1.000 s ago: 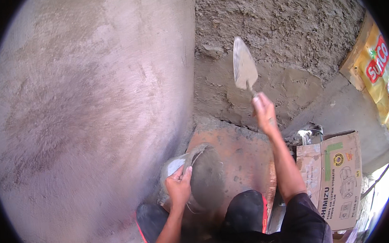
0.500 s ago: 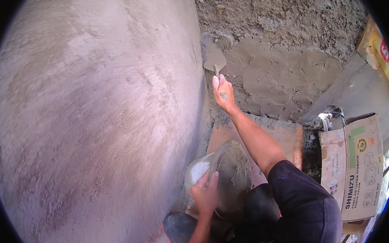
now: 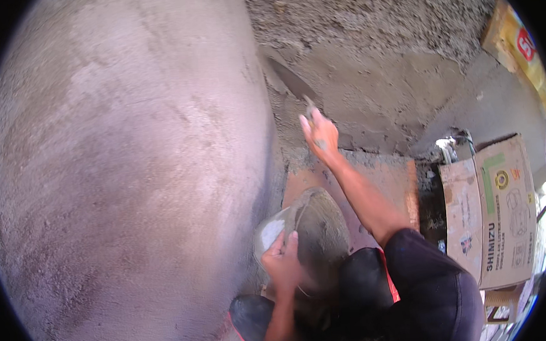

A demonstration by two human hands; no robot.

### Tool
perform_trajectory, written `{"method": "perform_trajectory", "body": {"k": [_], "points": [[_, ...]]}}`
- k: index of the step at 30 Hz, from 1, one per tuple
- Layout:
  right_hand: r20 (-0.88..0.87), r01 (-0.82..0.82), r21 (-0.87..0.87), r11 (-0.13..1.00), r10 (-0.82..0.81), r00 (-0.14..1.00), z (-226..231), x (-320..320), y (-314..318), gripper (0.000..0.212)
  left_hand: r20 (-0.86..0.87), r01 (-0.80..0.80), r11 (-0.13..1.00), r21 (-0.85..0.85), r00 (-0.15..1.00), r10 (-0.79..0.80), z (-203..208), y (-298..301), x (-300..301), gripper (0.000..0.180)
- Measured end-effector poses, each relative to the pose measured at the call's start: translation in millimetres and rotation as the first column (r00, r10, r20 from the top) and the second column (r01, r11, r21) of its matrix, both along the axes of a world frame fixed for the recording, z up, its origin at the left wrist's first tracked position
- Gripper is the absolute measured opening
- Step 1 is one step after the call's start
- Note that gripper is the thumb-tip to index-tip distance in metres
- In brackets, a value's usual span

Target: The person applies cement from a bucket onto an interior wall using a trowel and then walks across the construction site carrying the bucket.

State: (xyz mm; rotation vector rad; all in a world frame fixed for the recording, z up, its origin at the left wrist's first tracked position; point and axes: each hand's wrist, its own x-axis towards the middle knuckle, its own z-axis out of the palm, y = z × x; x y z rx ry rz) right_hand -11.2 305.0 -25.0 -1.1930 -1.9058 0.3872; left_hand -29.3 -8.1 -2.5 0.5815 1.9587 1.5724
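- While our right hand is stretched up and away from the body, its grip is clenched round the handle of a narrow pointed steel trowel, grey with wet mortar.
- That blade runs up and to the left from the knuckles, its long axis slanted, its tip lying at the seam where the broad smooth grey plastered wall meets the rough grey mortar patch; whether the tip presses on the wall we cannot tell.
- Our left hand stays low near the knees, fingers curled over the rim of a round mortar-caked pan, grasping it; the right hand is plainly the nearer one to the seam.
- Just beyond the pan lies a flat reddish-brown board.
- Far right stands a brown cardboard box, bent by the lens.
- The trowel handle is hidden inside the fist, and the pan's contents are hard to make out.
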Motion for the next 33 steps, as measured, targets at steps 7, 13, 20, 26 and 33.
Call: {"method": "perform_trajectory", "body": {"k": [7,13,20,26,33], "points": [[0.116,0.062,-0.084,0.995,-0.052,0.992,50.2,54.8,46.6,0.041,-0.038,-0.015,0.999,0.043,0.999,0.017,-6.3,-1.5,-0.6,0.037],[-0.086,-0.115,-0.111,0.987,0.106,0.991,57.2,126.8,66.3,0.041,0.022,0.006,1.000,0.005,1.000,-0.007,2.7,0.6,-0.7,0.036],[-0.085,-0.129,-0.629,0.766,0.097,0.992,71.8,250.7,-55.8,0.032,-0.186,0.054,0.997,-0.053,0.980,-0.063,-6.3,-4.2,-3.6,0.048],[0.265,-0.326,-0.749,0.577,0.712,0.651,64.9,288.9,-135.7,0.019,-0.125,0.128,0.992,0.023,0.984,-0.124,28.8,28.9,-14.4,0.035],[0.742,-0.185,-0.511,0.839,0.540,0.397,-20.0,251.7,-135.7,0.018,-0.163,0.283,0.957,-0.065,0.943,-0.290,7.7,59.2,18.4,0.037]]}}
